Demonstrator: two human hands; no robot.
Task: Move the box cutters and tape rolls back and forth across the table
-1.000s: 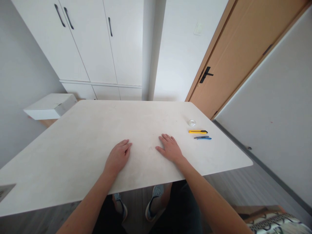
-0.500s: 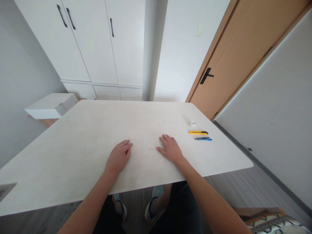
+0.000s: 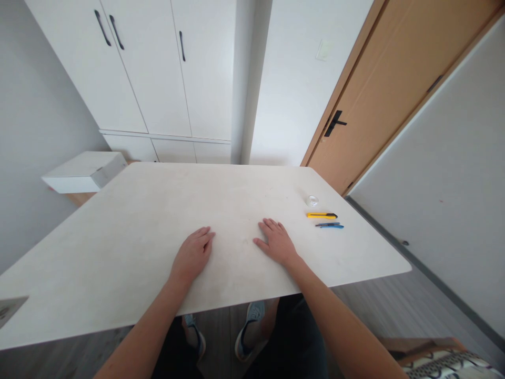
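Note:
My left hand lies flat, palm down, on the pale table with its fingers stretched out and nothing under it. My right hand rests the same way a little to the right, fingers spread, holding nothing. To the right of my right hand, apart from it, lie a yellow utility knife and a blue utility knife, side by side. Just beyond them stands a small clear tape roll.
White cupboards stand behind the table, with a white box on a low stand at the left. A wooden door is at the right. A grey paper corner shows at the table's left edge.

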